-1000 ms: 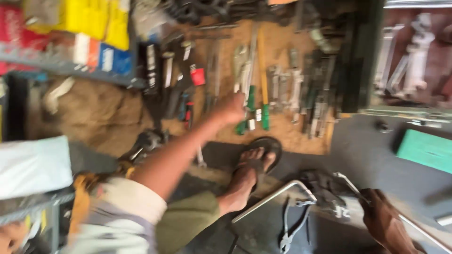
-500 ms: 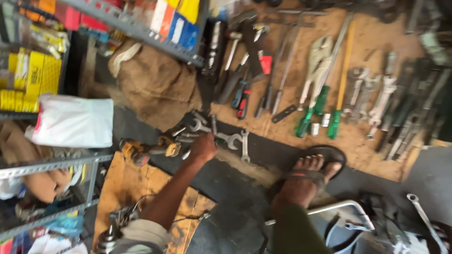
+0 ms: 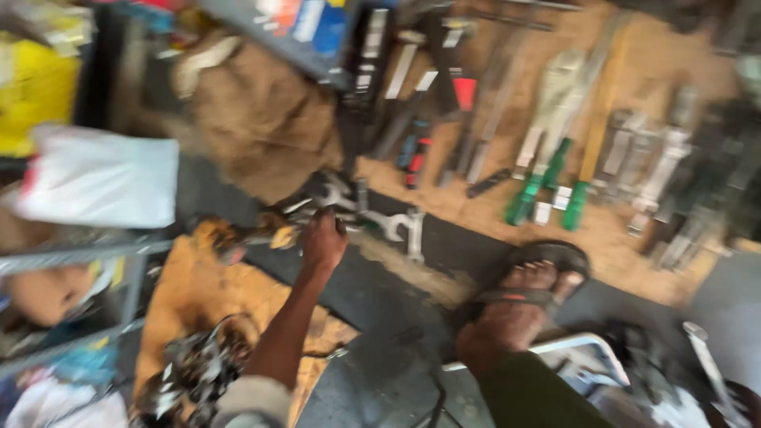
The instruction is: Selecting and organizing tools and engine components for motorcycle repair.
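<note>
Left hand (image 3: 323,238) on blurred wrenches (image 3: 380,218)

Dark floor (image 3: 380,372), metal shelving (image 3: 71,254) at left.

Soft, even daylight is falling across the floor (image 3: 396,372), casting only faint shadows and no glare. Motion blur is smearing the whole view; my left hand (image 3: 323,238) is staying fairly readable, while the shelves (image 3: 71,261) and tools (image 3: 555,166) near the edges are streaking worst.
</note>
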